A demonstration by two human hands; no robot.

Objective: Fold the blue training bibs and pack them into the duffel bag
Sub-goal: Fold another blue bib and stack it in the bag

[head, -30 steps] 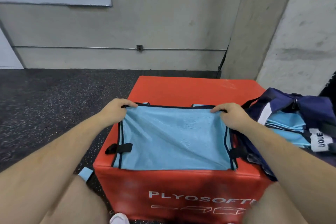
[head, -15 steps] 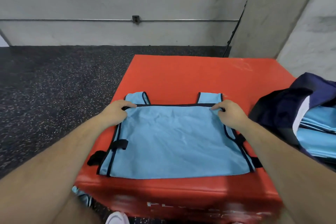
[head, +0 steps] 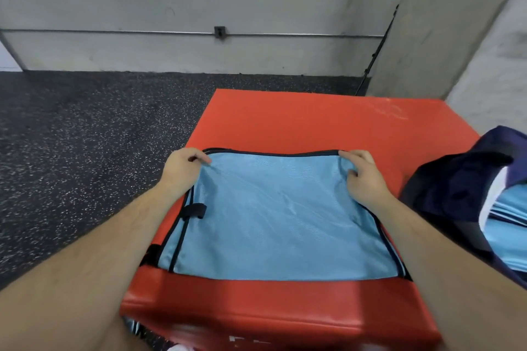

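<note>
A light blue training bib [head: 279, 216] with black trim lies folded flat on top of the red foam box [head: 308, 120]. My left hand [head: 182, 171] pinches its far left corner. At the far right corner, my right hand [head: 362, 177] grips the fabric with curled fingers. Black side straps show along the bib's left edge. The navy duffel bag [head: 456, 179] sits open at the right edge of the box, with several folded blue bibs [head: 510, 222] inside it.
The red box stands on dark speckled rubber flooring [head: 85, 137]. A grey concrete wall with a horizontal metal conduit [head: 142, 33] runs behind, and a concrete pillar [head: 427, 23] rises at the back right. My knees are at the bottom edge.
The bib's two shoulder straps, which stuck out beyond the far edge half a second ago, are now hidden under the folded layer. Both hands keep hold of the far corners.
</note>
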